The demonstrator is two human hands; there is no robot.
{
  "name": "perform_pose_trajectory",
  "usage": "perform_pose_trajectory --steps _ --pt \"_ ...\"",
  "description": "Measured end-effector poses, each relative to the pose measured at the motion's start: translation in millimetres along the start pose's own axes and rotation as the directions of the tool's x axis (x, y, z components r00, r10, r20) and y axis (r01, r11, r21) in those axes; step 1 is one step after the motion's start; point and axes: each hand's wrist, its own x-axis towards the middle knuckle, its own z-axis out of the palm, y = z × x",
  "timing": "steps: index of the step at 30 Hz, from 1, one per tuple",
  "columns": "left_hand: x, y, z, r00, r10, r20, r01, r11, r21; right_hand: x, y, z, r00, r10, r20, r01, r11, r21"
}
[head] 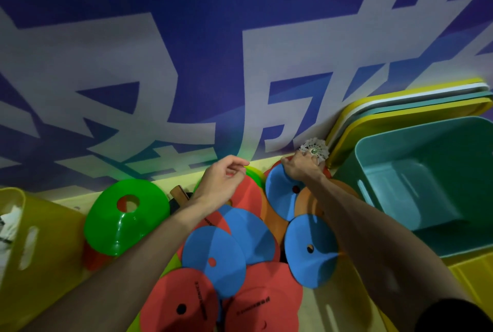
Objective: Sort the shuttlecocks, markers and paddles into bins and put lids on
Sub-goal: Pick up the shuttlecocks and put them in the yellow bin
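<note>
My right hand (300,167) grips a white feather shuttlecock (314,149) near the wall, just left of the teal bin (416,185). My left hand (222,181) hovers over the pile with fingers loosely curled and holds nothing. Below both hands lies a heap of disc markers: a green one (125,219), blue ones (213,254) and red ones (178,302). A paddle's wooden handle (178,193) pokes out behind the green marker. The yellow bin (32,246) at the left has white shuttlecocks inside.
Several lids, yellow, white and teal (405,102), lean against the blue and white wall behind the teal bin. Another yellow bin's rim (469,275) shows at the lower right. The teal bin has nothing in it.
</note>
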Motion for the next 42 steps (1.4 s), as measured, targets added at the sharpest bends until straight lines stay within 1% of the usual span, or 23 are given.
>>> perform_pose_trajectory --steps 3,6,10,12,14,17,19,20,24,28,32,35,38,42 --pt "3 1 0 1.000 -0.006 -0.007 0.006 1.000 -0.002 -5 2 -5 0.998 0.015 -0.064 -0.013 0.999 0.032" --pt "2 5 1 1.000 -0.001 -0.016 0.001 1.000 -0.001 -13 1 -11 0.992 -0.016 -0.127 0.023 0.998 0.056" --pt "-8 14 -5 0.999 0.027 -0.031 -0.027 1.000 0.001 -32 -3 -22 0.969 -0.034 -0.247 0.055 0.995 0.081" --pt "-14 18 -12 0.998 0.031 -0.047 -0.031 1.000 -0.004 -39 -6 -29 0.955 -0.006 -0.297 0.059 0.983 0.172" --pt "-24 22 -20 0.997 0.036 -0.067 -0.037 0.999 -0.009 -47 -8 -37 0.945 0.054 -0.324 0.055 0.947 0.316" --pt "-40 27 -31 0.992 0.055 -0.113 -0.058 0.998 -0.019 -69 -13 -50 0.943 0.082 -0.324 0.115 0.829 0.547" --pt "-53 29 -41 0.989 0.068 -0.129 -0.072 0.997 -0.032 -89 -19 -55 0.940 0.072 -0.334 0.170 0.749 0.640" --pt "-59 29 -46 0.988 0.071 -0.136 -0.077 0.996 -0.039 -99 -23 -56 0.935 0.059 -0.349 0.201 0.723 0.660" --pt "-88 28 -68 0.981 0.080 -0.176 -0.093 0.993 -0.067 -139 -54 -56 0.923 -0.004 -0.384 0.286 0.676 0.679" --pt "-117 15 -99 0.969 0.078 -0.237 -0.103 0.990 -0.098 -176 -93 -50 0.890 -0.140 -0.434 0.406 0.679 0.612" --pt "-149 -10 -139 0.943 0.052 -0.330 -0.105 0.984 -0.144 -212 -140 -40 0.842 -0.272 -0.467 0.514 0.669 0.537" --pt "-175 -30 -171 0.907 0.039 -0.419 -0.120 0.978 -0.168 -236 -182 -26 0.813 -0.346 -0.467 0.573 0.617 0.539" --pt "-205 -50 -204 0.864 0.006 -0.503 -0.117 0.975 -0.189 -262 -227 -8 0.769 -0.434 -0.469 0.639 0.520 0.567" --pt "-252 -83 -246 0.809 -0.054 -0.586 -0.095 0.971 -0.220 -300 -290 20 0.713 -0.565 -0.415 0.685 0.436 0.584"
